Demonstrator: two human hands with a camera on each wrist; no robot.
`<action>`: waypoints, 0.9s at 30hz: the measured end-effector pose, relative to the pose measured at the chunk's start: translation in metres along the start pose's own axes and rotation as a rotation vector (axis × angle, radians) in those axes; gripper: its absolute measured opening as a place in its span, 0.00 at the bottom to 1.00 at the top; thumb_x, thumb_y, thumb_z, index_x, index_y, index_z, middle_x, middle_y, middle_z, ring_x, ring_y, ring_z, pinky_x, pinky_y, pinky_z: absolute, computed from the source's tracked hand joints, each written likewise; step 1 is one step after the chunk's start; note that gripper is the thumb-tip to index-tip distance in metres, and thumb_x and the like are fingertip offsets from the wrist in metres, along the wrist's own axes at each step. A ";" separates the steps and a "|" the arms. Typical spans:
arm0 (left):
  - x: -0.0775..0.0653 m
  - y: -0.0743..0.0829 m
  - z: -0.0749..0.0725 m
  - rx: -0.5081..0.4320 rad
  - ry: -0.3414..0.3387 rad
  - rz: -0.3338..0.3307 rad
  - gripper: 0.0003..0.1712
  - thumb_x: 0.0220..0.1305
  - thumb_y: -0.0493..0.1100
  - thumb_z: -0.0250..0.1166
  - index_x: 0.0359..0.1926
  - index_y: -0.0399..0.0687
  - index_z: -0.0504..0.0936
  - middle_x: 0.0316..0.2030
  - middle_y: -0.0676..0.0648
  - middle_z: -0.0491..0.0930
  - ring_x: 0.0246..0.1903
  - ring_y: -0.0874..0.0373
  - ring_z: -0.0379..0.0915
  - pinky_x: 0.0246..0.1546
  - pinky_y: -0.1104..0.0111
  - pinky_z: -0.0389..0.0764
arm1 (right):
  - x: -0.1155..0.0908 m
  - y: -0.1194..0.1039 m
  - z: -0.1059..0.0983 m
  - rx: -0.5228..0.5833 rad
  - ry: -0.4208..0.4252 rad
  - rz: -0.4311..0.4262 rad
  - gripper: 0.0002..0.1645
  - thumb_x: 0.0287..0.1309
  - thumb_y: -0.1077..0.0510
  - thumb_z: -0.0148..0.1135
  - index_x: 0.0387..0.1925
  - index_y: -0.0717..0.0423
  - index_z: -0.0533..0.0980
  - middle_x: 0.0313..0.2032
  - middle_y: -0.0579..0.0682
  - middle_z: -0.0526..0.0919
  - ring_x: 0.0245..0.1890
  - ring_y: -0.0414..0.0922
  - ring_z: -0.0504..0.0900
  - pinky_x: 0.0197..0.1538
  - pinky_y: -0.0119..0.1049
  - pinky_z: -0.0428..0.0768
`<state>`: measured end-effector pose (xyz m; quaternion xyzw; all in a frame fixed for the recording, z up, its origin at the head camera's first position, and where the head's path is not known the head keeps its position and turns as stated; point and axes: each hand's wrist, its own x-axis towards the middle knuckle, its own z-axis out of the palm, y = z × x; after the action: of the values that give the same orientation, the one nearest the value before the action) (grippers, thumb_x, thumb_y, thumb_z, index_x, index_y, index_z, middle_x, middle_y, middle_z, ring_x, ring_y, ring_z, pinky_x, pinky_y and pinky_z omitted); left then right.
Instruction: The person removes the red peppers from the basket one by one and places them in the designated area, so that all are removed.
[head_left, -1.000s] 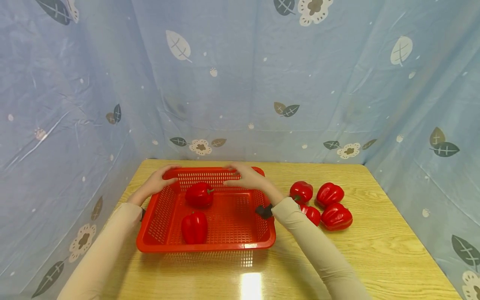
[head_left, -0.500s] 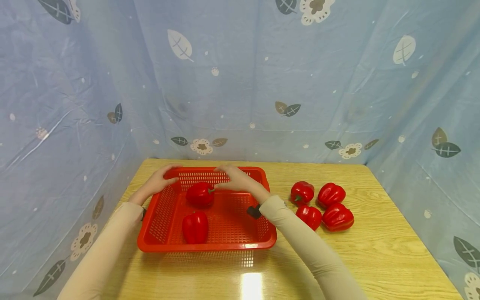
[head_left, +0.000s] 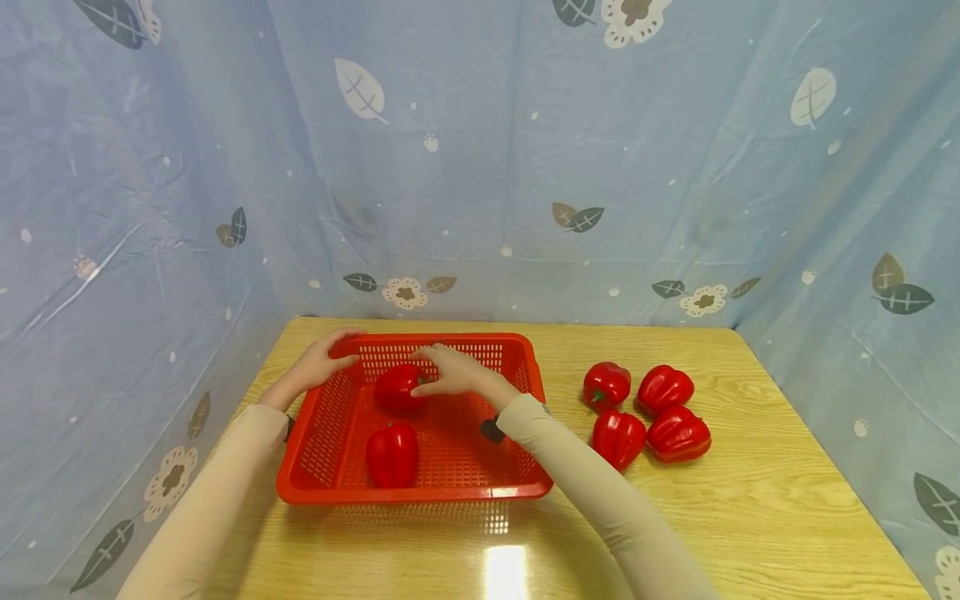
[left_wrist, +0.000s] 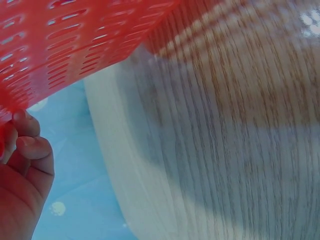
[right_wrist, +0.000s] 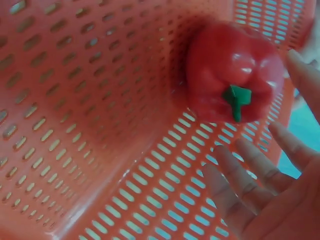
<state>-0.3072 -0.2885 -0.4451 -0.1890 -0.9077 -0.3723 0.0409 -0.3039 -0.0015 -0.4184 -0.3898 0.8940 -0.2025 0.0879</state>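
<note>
Closer to the farther pepper [head_left: 394, 388] inside the red basket [head_left: 412, 495] has come the right hand [head_left: 452, 372], so this pepper seems within reach. That hand's fingers are spread; contact cannot be told. With curled fingers, the left hand [head_left: 312, 365] holds the basket's left end; four peppers [head_left: 678, 434] lie outside.

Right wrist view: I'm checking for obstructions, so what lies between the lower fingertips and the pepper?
Nothing: in the right wrist view, the short stretch from the lower fingertips to the red pepper is bare, with the red basket showing behind.
</note>
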 end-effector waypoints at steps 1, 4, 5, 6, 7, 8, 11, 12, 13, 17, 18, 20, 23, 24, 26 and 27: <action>0.000 0.000 0.000 0.001 0.000 0.001 0.27 0.62 0.40 0.60 0.63 0.42 0.67 0.62 0.36 0.66 0.62 0.37 0.58 0.60 0.40 0.56 | 0.001 -0.001 0.001 -0.012 -0.001 -0.004 0.40 0.52 0.41 0.64 0.63 0.53 0.65 0.60 0.50 0.70 0.62 0.47 0.67 0.63 0.41 0.68; 0.000 0.000 0.000 -0.003 0.001 -0.002 0.27 0.62 0.39 0.60 0.63 0.43 0.67 0.62 0.36 0.66 0.62 0.37 0.58 0.60 0.40 0.56 | 0.004 -0.004 0.004 -0.036 -0.008 0.002 0.42 0.51 0.39 0.64 0.64 0.52 0.64 0.61 0.50 0.70 0.62 0.46 0.66 0.63 0.41 0.67; 0.000 0.000 0.000 -0.001 -0.002 0.000 0.27 0.62 0.39 0.60 0.63 0.42 0.67 0.62 0.36 0.66 0.62 0.37 0.57 0.60 0.40 0.56 | 0.005 -0.005 0.005 -0.047 -0.010 0.005 0.43 0.51 0.39 0.64 0.64 0.53 0.64 0.62 0.50 0.69 0.63 0.46 0.66 0.63 0.40 0.67; 0.000 0.000 0.000 -0.001 -0.002 0.000 0.27 0.62 0.39 0.60 0.63 0.42 0.67 0.62 0.36 0.66 0.62 0.37 0.57 0.60 0.40 0.55 | 0.006 -0.006 0.006 -0.059 -0.013 0.008 0.43 0.50 0.38 0.64 0.64 0.53 0.64 0.62 0.50 0.69 0.63 0.46 0.66 0.63 0.40 0.68; 0.000 0.001 0.000 -0.003 -0.002 -0.001 0.28 0.62 0.39 0.60 0.63 0.42 0.67 0.62 0.36 0.65 0.63 0.37 0.57 0.61 0.40 0.55 | 0.007 -0.007 0.007 -0.069 -0.017 0.011 0.43 0.50 0.38 0.64 0.64 0.53 0.64 0.61 0.50 0.70 0.62 0.46 0.67 0.62 0.39 0.68; 0.000 0.001 0.000 -0.001 -0.001 -0.006 0.28 0.62 0.39 0.60 0.63 0.43 0.67 0.62 0.36 0.65 0.63 0.37 0.56 0.61 0.40 0.55 | 0.008 -0.008 0.009 -0.077 -0.020 0.016 0.43 0.50 0.38 0.64 0.64 0.52 0.64 0.61 0.50 0.70 0.61 0.45 0.68 0.62 0.39 0.69; 0.000 0.001 0.000 0.004 -0.010 -0.008 0.28 0.62 0.39 0.60 0.63 0.43 0.67 0.63 0.35 0.64 0.64 0.37 0.55 0.62 0.41 0.54 | 0.011 -0.010 0.012 -0.101 -0.019 0.026 0.41 0.50 0.38 0.64 0.63 0.51 0.65 0.59 0.50 0.71 0.59 0.45 0.70 0.59 0.39 0.72; 0.000 0.001 0.000 0.004 -0.011 -0.011 0.28 0.62 0.39 0.60 0.63 0.43 0.67 0.63 0.36 0.64 0.64 0.38 0.55 0.62 0.41 0.54 | 0.012 -0.010 0.013 -0.105 -0.016 0.032 0.39 0.51 0.39 0.63 0.62 0.50 0.66 0.59 0.50 0.71 0.58 0.44 0.71 0.58 0.39 0.72; 0.000 0.001 0.000 0.004 -0.013 -0.013 0.28 0.62 0.40 0.60 0.63 0.44 0.67 0.63 0.36 0.64 0.64 0.38 0.55 0.62 0.41 0.54 | 0.012 -0.011 0.014 -0.103 -0.012 0.037 0.38 0.52 0.40 0.63 0.62 0.49 0.67 0.58 0.50 0.71 0.57 0.44 0.72 0.58 0.39 0.73; 0.000 0.001 -0.001 -0.005 -0.014 -0.019 0.28 0.62 0.40 0.60 0.63 0.45 0.67 0.62 0.37 0.65 0.63 0.38 0.57 0.61 0.41 0.55 | 0.014 -0.011 0.016 -0.103 0.000 0.057 0.35 0.54 0.42 0.63 0.61 0.49 0.67 0.58 0.50 0.72 0.56 0.44 0.73 0.57 0.39 0.73; 0.000 0.001 -0.001 -0.009 -0.012 -0.020 0.27 0.62 0.40 0.60 0.63 0.45 0.67 0.62 0.38 0.66 0.63 0.38 0.57 0.61 0.41 0.56 | 0.014 -0.012 0.016 -0.103 -0.001 0.061 0.35 0.54 0.42 0.63 0.61 0.50 0.67 0.58 0.50 0.72 0.56 0.44 0.72 0.58 0.39 0.73; 0.000 0.001 -0.001 -0.009 -0.011 -0.020 0.27 0.62 0.39 0.60 0.63 0.45 0.67 0.62 0.37 0.66 0.62 0.38 0.58 0.61 0.41 0.56 | 0.014 -0.013 0.016 -0.106 -0.002 0.066 0.36 0.53 0.42 0.63 0.62 0.50 0.67 0.59 0.50 0.72 0.57 0.45 0.72 0.58 0.39 0.72; 0.000 0.001 0.000 -0.010 -0.009 -0.024 0.28 0.62 0.39 0.60 0.63 0.44 0.67 0.62 0.38 0.66 0.62 0.38 0.58 0.61 0.41 0.56 | 0.013 -0.014 0.016 -0.106 -0.004 0.072 0.37 0.53 0.41 0.63 0.61 0.52 0.68 0.59 0.51 0.71 0.58 0.45 0.71 0.60 0.38 0.71; -0.001 0.001 0.000 -0.006 -0.010 -0.025 0.28 0.62 0.39 0.60 0.63 0.44 0.67 0.62 0.38 0.66 0.63 0.38 0.57 0.61 0.41 0.56 | 0.013 -0.014 0.016 -0.107 -0.005 0.074 0.37 0.53 0.41 0.63 0.61 0.52 0.68 0.60 0.50 0.71 0.59 0.45 0.70 0.61 0.38 0.70; -0.001 0.001 0.000 -0.003 -0.008 -0.029 0.28 0.62 0.40 0.60 0.63 0.44 0.67 0.63 0.38 0.65 0.63 0.38 0.57 0.61 0.41 0.55 | 0.013 -0.015 0.015 -0.111 -0.005 0.073 0.37 0.52 0.41 0.64 0.61 0.52 0.69 0.59 0.50 0.72 0.59 0.45 0.70 0.61 0.38 0.70; -0.001 0.001 0.000 0.004 -0.008 -0.025 0.28 0.62 0.40 0.60 0.63 0.44 0.67 0.63 0.38 0.65 0.63 0.38 0.56 0.61 0.40 0.56 | 0.012 -0.015 0.014 -0.112 -0.004 0.070 0.37 0.52 0.41 0.64 0.61 0.52 0.69 0.59 0.50 0.73 0.59 0.45 0.70 0.61 0.38 0.70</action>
<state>-0.3057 -0.2883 -0.4443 -0.1791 -0.9109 -0.3702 0.0331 -0.2980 -0.0238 -0.4249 -0.3630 0.9169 -0.1481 0.0749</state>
